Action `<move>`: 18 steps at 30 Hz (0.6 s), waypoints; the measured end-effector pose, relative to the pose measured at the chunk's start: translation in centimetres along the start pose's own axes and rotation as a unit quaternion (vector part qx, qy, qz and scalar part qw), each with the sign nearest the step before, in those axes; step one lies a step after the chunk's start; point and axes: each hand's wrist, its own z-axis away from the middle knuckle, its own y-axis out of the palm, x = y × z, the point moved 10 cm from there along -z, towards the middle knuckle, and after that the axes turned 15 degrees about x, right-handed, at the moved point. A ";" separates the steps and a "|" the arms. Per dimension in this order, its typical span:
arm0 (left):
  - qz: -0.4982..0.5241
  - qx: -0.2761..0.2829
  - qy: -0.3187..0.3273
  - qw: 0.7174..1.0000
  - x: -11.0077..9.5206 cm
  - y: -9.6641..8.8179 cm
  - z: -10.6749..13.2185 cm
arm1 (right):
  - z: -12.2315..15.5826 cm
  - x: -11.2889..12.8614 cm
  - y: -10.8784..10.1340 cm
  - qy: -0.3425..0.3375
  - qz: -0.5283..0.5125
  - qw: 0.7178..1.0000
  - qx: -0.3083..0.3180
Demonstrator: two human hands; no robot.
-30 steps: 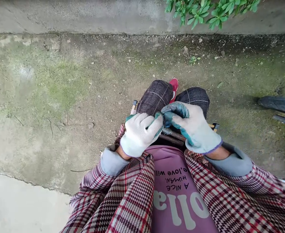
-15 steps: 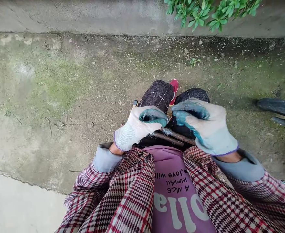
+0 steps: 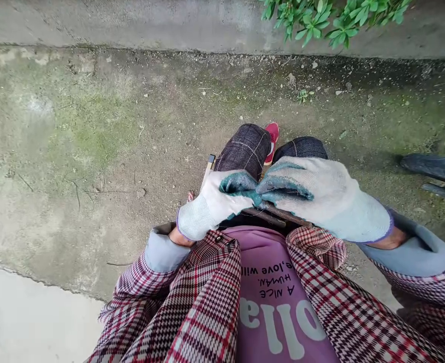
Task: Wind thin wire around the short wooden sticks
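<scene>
In white gloves with blue-green palms, my hands meet over my lap in the head view. My left hand (image 3: pixel 228 196) is closed around the near ends of two brown sticks (image 3: pixel 292 218), which lie side by side and point to the right. Thin pale string (image 3: pixel 262 205) is wound around one stick at the fingertips. My right hand (image 3: pixel 317 194) is closed in a pinch at that same spot, its fingertips touching the left ones. What lies between the right fingers is hidden.
A narrow pale piece with a dark end (image 3: pixel 211 160) sticks up beside my left knee. Dark wheel-like parts (image 3: pixel 430 166) stand at the right edge. Ahead, a leafy plant (image 3: pixel 321 22) hangs over a concrete wall (image 3: pixel 150 25). Mossy ground (image 3: pixel 94 131) lies between.
My right hand has come in to the left and down, from just apart to touching the left fingertips at the wound string. The left hand has barely moved.
</scene>
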 end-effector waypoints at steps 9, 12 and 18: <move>-0.308 -0.140 0.036 0.940 -2.9 -0.1 1.6 | -0.1 -2.4 1.5 0.107 -0.112 0.981 -0.119; -0.417 -0.136 0.072 0.896 -3.4 0.9 1.5 | -0.1 -3.2 2.5 0.133 -0.147 0.976 -0.095; -0.386 -0.131 0.021 0.913 -2.8 0.1 1.1 | 0.2 -3.2 2.9 0.140 -0.123 0.980 -0.074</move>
